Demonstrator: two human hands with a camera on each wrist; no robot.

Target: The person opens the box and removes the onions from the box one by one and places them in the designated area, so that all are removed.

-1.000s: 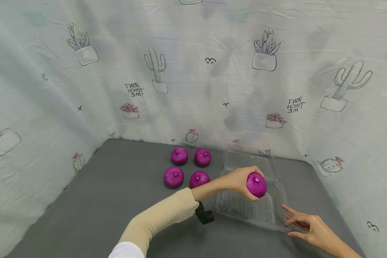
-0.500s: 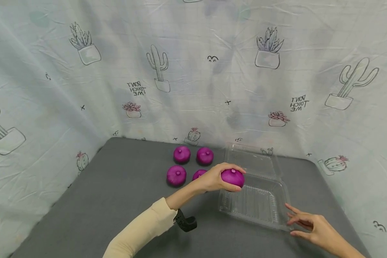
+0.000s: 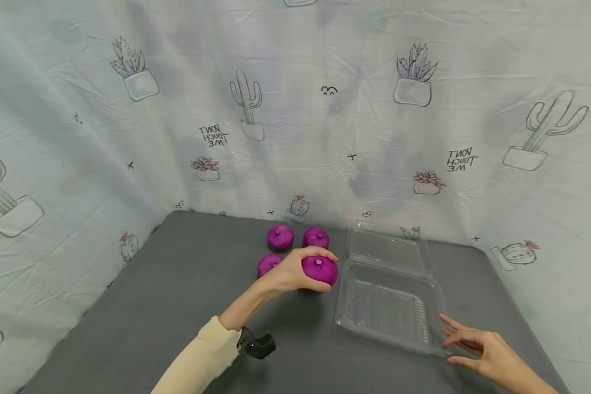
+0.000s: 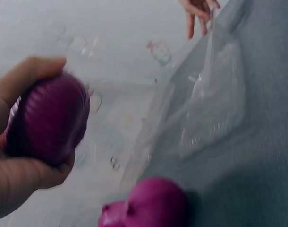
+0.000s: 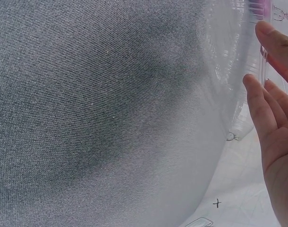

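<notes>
My left hand [image 3: 291,272] grips a purple onion [image 3: 319,269] between thumb and fingers, above the table just left of the clear plastic box. The left wrist view shows that onion [image 4: 52,118] dark and finely ridged in the hand. Several more purple onions stand close by, such as the back left onion [image 3: 280,237], the back right onion [image 3: 316,237] and a partly covered onion [image 3: 270,264]. The lidded clear plastic box [image 3: 389,335] lies unfolded, with nothing visible inside. My right hand [image 3: 487,350] rests with loosely extended fingers at its right front edge [image 5: 263,66].
A grey table [image 3: 177,306] carries everything. The box's hinged lid [image 3: 389,243] lies flat behind its tray. A pale cloth [image 3: 285,109] printed with cacti hangs behind the table and along both sides. A black wrist camera [image 3: 258,346] is strapped to the left wrist.
My left hand has moved left with the onion, from above the box to beside it, over the front onions. My right hand has stayed at the box's edge.
</notes>
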